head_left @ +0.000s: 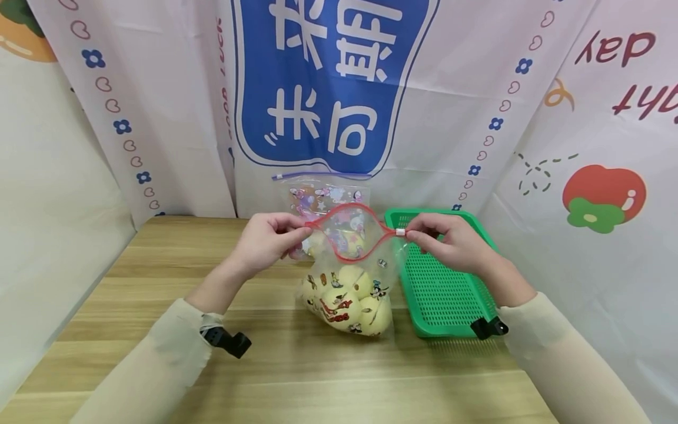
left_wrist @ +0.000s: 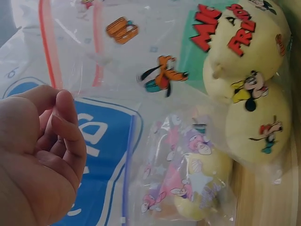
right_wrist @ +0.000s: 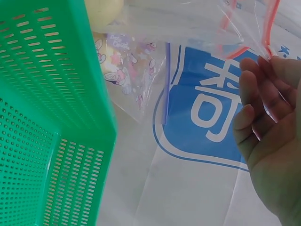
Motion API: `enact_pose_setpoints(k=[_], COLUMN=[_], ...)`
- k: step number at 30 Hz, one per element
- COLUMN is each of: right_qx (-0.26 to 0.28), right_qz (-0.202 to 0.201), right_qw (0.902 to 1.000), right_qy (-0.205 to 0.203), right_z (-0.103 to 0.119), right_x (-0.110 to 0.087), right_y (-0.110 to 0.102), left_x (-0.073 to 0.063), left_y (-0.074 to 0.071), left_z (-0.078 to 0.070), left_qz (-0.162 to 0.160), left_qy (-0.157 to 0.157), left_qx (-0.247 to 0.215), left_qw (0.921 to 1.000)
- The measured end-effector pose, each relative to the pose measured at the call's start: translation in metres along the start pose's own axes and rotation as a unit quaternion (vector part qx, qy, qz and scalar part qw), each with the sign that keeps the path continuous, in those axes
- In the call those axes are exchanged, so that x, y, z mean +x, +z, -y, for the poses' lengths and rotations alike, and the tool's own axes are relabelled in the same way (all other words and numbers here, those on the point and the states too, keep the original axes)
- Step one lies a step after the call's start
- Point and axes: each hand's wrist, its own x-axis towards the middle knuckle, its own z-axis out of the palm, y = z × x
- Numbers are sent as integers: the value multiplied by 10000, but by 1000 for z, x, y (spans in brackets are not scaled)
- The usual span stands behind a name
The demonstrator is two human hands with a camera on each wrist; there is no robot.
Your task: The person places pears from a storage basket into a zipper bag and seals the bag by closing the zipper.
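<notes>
A clear zip bag (head_left: pixel 344 300) printed with cartoon figures holds several pale yellow round items (head_left: pixel 339 307), whose kind I cannot tell. Its red-edged mouth gapes in an oval. My left hand (head_left: pixel 270 238) pinches the left end of the red zip edge (left_wrist: pixel 49 44). At the opposite end, my right hand (head_left: pixel 447 241) pinches the corner beside the white slider (head_left: pixel 400 232). Just behind stands a second clear bag (head_left: pixel 323 194) with a purple zip edge, also with yellow round items (left_wrist: pixel 209 172) inside.
On the right of the wooden table (head_left: pixel 159 282) lies a green perforated basket (head_left: pixel 418 324), close to the right forearm. A white printed cloth (head_left: pixel 175 88) with a blue panel hangs behind the table, and more printed cloth (head_left: pixel 609 282) covers the right side.
</notes>
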Motion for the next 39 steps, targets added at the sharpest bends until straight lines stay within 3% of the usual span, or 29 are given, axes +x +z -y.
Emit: enact_pose_setpoints(k=[4, 9, 14, 22, 31, 39], right_qx=[-18, -50, -196, -747, -263, -159], right_qz=[-123, -414, -267, 174, 379, 457], right_qw=[9998, 9991, 9995, 9969, 9960, 9957], right_qy=[-123, 1, 8, 193, 761, 789], right_z=[2, -3, -7, -3, -4, -2], right_x=[0, -3, -3, 6, 9, 13], right_y=[-3, -7, -8, -2, 2, 9], left_x=[-11, -29, -43, -55, -53, -50], left_y=[-18, -45, -61, -70, -69, -64], left_z=[-4, -4, 1, 17, 20, 15], left_qz=[-214, -572, -614, -371, -285, -130], left_qy=[108, 320, 396, -45, -54, -174], left_qx=[-20, -84, -58, 126, 211, 141], left_qw=[9997, 9978, 9973, 9992, 9994, 9997])
